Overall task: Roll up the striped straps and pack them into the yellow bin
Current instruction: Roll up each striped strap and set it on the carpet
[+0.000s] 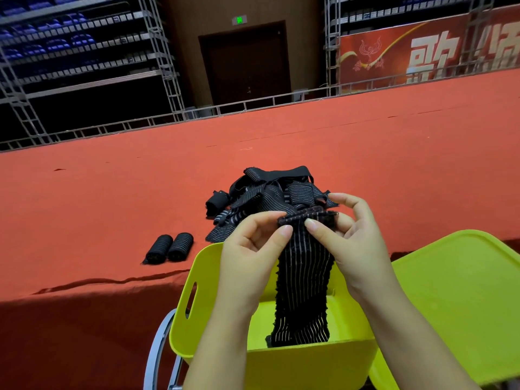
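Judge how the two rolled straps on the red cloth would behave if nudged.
The two rolled straps are cylinders lying on their sides, so they would probably roll. Being soft fabric, they likely squash and may loosen. The held strap hangs limp, suggesting light, floppy material.

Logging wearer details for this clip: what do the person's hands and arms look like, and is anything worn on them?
Both the left hand and right hand are bare: no gloves, rings, watch or bracelets visible. Forearms are bare down to the frame's bottom edge, with no sleeves in view. Fingernails are short and unpainted.
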{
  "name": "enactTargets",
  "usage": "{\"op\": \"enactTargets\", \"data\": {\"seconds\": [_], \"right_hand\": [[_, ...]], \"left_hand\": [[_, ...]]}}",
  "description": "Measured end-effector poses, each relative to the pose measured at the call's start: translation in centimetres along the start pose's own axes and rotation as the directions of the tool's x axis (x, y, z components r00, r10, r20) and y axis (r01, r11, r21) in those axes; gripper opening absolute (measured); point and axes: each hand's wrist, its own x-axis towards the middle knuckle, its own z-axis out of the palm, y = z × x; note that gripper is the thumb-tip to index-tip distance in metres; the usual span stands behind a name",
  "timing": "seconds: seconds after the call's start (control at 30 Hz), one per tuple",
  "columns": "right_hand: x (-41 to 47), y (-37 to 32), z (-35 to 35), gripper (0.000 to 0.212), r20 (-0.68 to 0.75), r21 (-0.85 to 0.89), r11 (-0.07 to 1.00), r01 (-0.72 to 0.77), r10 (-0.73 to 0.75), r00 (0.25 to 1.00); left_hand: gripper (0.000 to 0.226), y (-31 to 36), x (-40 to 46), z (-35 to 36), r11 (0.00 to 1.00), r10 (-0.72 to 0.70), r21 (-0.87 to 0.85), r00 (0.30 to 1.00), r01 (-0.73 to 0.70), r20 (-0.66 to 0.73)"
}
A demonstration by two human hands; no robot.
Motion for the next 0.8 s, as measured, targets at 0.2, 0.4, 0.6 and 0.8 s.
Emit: {"op": "enactTargets", "data": {"seconds": [0.2,0.4,0.6,0.8], "right_hand": [[0.1,0.1,-0.5,0.013,-0.041,-0.229,0.964,0.131,-0.144,0.989],[0.1,-0.4,-0.3,0.012,0.001,-0.194,0.968,0.161,-0.164,0.986],[0.0,-0.5,0.4,0.016,-0.043,-0.089,0.983,0.159,-0.163,0.986],[0.1,-0.8,0.9,0.025,-0.02,-0.024,0.981,0.191,-0.191,0.981]], "left_hand": [[0.02,-0.2,0.3,-0.5,1.0,-0.015,0.002,0.999,0.015,-0.04],[0.023,-0.2,0.5,-0.7,0.997,-0.046,-0.07,0.998,0.043,-0.036],[0.021,-0.3,0.5,-0.5,0.984,-0.063,-0.172,0.997,0.054,-0.048],[0.015,0.1,0.7,-1.0,0.973,-0.097,-0.206,0.994,0.103,0.041]]}}
